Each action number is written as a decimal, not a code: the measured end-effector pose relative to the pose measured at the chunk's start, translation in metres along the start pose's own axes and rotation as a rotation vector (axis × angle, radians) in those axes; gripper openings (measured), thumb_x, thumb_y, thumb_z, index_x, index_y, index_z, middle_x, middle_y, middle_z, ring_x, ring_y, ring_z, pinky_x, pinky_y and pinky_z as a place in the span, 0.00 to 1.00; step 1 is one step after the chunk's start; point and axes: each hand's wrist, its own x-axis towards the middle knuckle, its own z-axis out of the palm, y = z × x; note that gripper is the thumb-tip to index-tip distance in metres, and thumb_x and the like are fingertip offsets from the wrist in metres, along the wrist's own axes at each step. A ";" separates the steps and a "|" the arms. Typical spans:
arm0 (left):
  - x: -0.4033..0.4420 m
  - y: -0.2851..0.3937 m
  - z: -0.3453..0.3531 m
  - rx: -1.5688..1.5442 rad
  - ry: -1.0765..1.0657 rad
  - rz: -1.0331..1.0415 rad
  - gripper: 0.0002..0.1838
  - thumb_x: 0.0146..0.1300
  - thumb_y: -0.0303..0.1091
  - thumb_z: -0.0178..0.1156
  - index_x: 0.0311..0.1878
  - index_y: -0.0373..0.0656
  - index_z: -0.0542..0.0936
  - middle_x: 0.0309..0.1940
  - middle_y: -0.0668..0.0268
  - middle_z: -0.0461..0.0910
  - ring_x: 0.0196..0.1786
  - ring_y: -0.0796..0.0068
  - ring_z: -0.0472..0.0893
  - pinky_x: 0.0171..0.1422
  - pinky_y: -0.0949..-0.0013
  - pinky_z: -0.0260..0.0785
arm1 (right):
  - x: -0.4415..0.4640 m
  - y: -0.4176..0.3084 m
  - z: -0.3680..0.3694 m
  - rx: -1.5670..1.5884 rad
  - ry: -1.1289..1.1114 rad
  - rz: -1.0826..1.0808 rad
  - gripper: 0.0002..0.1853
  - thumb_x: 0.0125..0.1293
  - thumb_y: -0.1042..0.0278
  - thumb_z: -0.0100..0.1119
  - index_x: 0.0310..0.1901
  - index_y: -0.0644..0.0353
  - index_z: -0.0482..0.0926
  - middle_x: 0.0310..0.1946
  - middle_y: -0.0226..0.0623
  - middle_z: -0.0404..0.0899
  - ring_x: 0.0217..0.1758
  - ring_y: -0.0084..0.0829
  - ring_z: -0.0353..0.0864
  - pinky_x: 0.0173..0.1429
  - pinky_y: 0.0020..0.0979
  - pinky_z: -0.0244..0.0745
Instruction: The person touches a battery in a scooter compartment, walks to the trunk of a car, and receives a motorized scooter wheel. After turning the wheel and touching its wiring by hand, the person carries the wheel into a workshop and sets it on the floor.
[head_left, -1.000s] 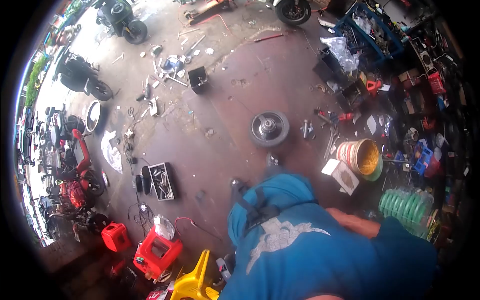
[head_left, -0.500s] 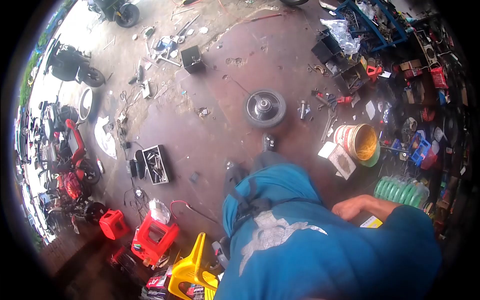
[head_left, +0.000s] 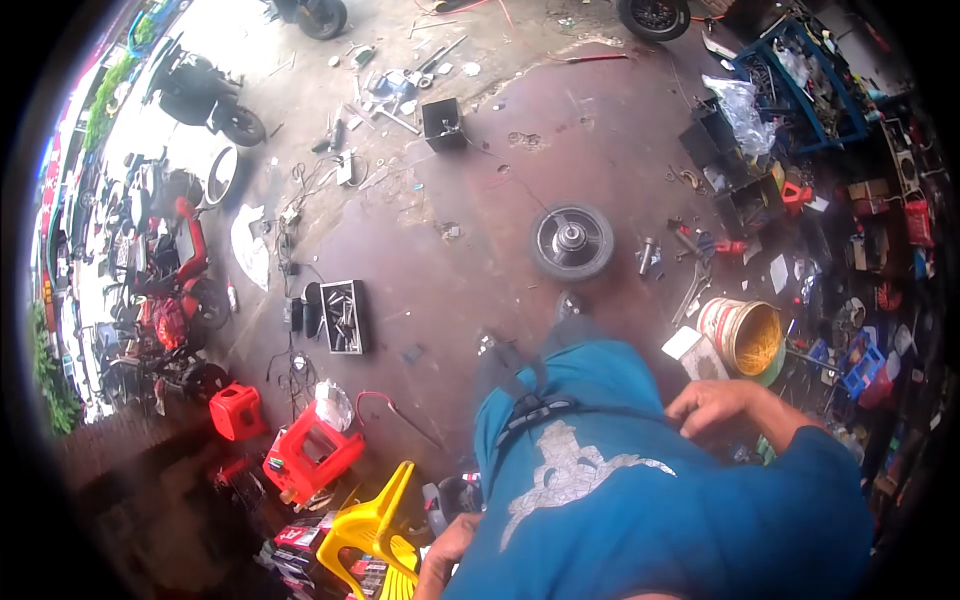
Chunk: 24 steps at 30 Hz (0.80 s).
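My right hand (head_left: 708, 405) is at my right hip, by the hem of the blue shirt (head_left: 650, 490). Its fingers curl inward against the cloth, and anything inside them is hidden. Low on the other side, my left hand (head_left: 457, 538) hangs beside the shirt near a yellow chair (head_left: 370, 525); its fingers are partly hidden and hard to read. On the floor ahead of my shoes lies a wheel (head_left: 571, 242) with a tyre, flat on its side. A metal bolt-like part (head_left: 646, 255) lies to the right of the wheel.
A tray of tools (head_left: 344, 317) and red stools (head_left: 310, 455) stand at left. To the right are a bucket (head_left: 742, 335), a white block (head_left: 697, 352) and a blue crate (head_left: 800, 85). A black box (head_left: 442, 125) sits farther ahead, with scooters (head_left: 195, 95) at upper left.
My left hand has come into view at the bottom. My right hand, hidden a second ago, shows at the hip. The view has shifted, moving the floor items rightward in the picture since half a second ago.
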 end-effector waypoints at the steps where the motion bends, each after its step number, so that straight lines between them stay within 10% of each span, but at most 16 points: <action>1: 0.005 0.011 0.002 -0.022 -0.031 0.010 0.17 0.55 0.29 0.64 0.49 0.34 0.82 0.38 0.66 0.83 0.40 0.77 0.80 0.48 0.73 0.71 | 0.004 -0.015 -0.001 0.017 0.013 -0.075 0.12 0.58 0.68 0.62 0.39 0.68 0.79 0.31 0.31 0.81 0.36 0.18 0.76 0.42 0.27 0.70; 8: 0.053 0.071 0.011 -0.314 -0.155 0.300 0.19 0.49 0.37 0.71 0.42 0.37 0.81 0.33 0.65 0.80 0.35 0.73 0.79 0.41 0.72 0.72 | 0.025 -0.056 -0.020 -0.231 0.088 -0.145 0.12 0.60 0.68 0.62 0.41 0.65 0.80 0.35 0.32 0.82 0.40 0.21 0.78 0.47 0.28 0.72; 12: 0.099 0.074 0.023 -0.213 0.135 0.346 0.24 0.51 0.41 0.69 0.47 0.36 0.79 0.32 0.62 0.79 0.32 0.72 0.79 0.37 0.69 0.73 | 0.029 -0.043 -0.037 -0.272 0.085 -0.227 0.12 0.60 0.67 0.63 0.43 0.63 0.81 0.39 0.31 0.83 0.44 0.23 0.79 0.52 0.28 0.73; 16: 0.112 0.084 0.047 -0.041 0.366 0.274 0.20 0.55 0.35 0.66 0.48 0.34 0.79 0.38 0.61 0.81 0.37 0.72 0.78 0.45 0.69 0.71 | 0.038 -0.030 -0.054 0.089 0.300 -0.168 0.20 0.61 0.57 0.63 0.49 0.63 0.80 0.41 0.37 0.83 0.46 0.28 0.80 0.52 0.32 0.74; 24: 0.153 0.046 0.029 0.163 0.513 0.279 0.18 0.58 0.35 0.64 0.45 0.31 0.80 0.38 0.55 0.83 0.41 0.69 0.80 0.47 0.67 0.72 | 0.097 0.066 -0.052 -0.158 0.923 -0.031 0.21 0.61 0.55 0.63 0.49 0.61 0.80 0.41 0.43 0.84 0.46 0.37 0.83 0.52 0.35 0.76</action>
